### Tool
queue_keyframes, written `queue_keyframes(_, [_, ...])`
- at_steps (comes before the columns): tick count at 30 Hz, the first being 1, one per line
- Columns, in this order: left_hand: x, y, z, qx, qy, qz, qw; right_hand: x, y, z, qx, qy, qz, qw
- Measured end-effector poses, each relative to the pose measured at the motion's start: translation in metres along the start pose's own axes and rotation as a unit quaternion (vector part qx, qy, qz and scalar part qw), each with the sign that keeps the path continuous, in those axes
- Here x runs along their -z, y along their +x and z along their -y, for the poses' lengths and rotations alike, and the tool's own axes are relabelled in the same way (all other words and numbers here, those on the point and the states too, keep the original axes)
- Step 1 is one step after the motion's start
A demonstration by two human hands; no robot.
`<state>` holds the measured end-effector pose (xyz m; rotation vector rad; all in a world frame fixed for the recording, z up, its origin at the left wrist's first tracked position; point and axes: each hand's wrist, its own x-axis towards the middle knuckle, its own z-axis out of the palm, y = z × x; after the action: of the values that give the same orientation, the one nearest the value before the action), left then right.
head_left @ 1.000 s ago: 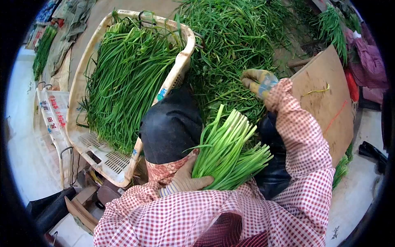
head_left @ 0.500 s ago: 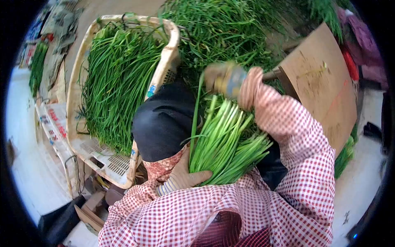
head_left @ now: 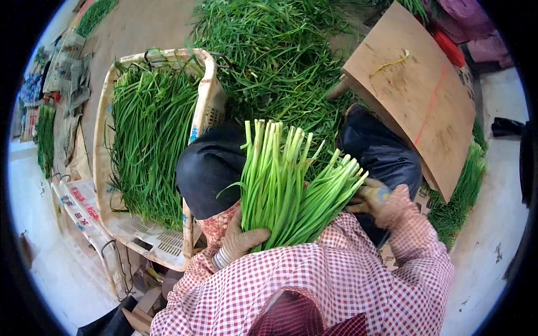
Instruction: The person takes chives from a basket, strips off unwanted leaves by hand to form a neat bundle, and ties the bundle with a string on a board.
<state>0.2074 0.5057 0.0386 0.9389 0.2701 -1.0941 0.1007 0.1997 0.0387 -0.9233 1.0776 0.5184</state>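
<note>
A thick bunch of green stalks [head_left: 280, 185] stands against my lap, pale cut ends up, fanned into two parts. My left hand [head_left: 240, 242], in a beige glove, is wrapped round its lower left side, thumb across the stalks. On the right side of the bunch, my right hand [head_left: 370, 197], in a stained glove, touches the shorter part; its fingers are partly hidden behind the stalks, so their grip is unclear. A cream plastic basket [head_left: 103, 120] at my left knee holds a big pile of similar greens [head_left: 151, 145].
Loose greens [head_left: 274, 61] cover the ground ahead. Brown boards [head_left: 414, 84] lean beyond my right knee, with more greens [head_left: 462, 196] beside them. A white crate [head_left: 84, 213] is at the left. Purple cloth [head_left: 465, 22] lies at the upper right.
My right hand has moved from above the loose greens, across the bunch's top, down to its right side. The bunch looks fuller at its left. The view has shifted.
</note>
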Motion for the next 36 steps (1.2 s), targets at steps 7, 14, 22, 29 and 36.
queue_keyframes(7, [-0.005,-0.008,0.0,-0.051,-0.013,0.067,0.996,-0.08,0.129,0.016,0.119,0.374,0.555,0.734])
queue_keyframes(14, [-0.032,-0.014,-0.025,0.015,0.06,0.059,0.996,-0.137,0.052,0.084,0.176,0.325,0.603,0.707])
queue_keyframes(22, [-0.037,-0.022,-0.085,-0.144,0.494,-0.002,0.858,-0.089,0.053,0.064,0.146,0.38,0.514,0.755])
queue_keyframes(29, [-0.058,0.028,-0.057,-0.332,0.393,0.006,0.857,-0.087,0.034,0.059,0.17,0.339,0.42,0.825])
queue_keyframes(36, [-0.128,0.045,-0.075,-0.477,0.746,0.054,0.461,-0.097,0.034,0.056,0.217,0.35,0.404,0.817])
